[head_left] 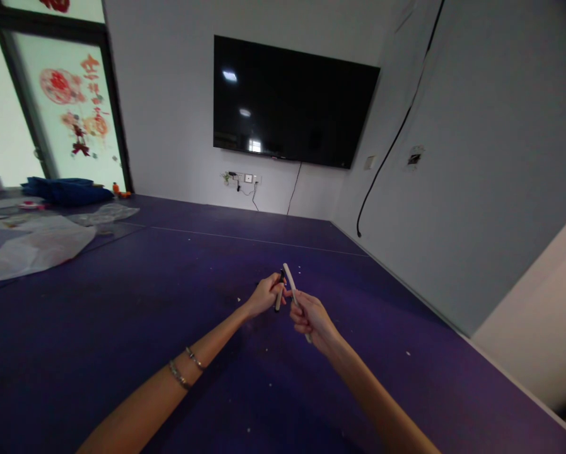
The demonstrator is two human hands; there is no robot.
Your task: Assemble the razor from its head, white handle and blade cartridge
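Observation:
Both my hands are raised over the purple table surface, close together near the middle. My left hand, with two bracelets on its wrist, is closed around a small tool with a dark head and a light tan handle; its exact kind is too small to make out. My right hand grips a slim white stick, held at a slant with its rounded upper end tipped toward the tool. The stick's lower end comes out beneath my right fingers. Stick and tool are very near each other; whether they touch I cannot tell.
Small white scraps are scattered over the purple surface. On the far left lie clear plastic sheeting and folded blue cloth. A black cable hangs down the right wall. A television is mounted on the wall ahead.

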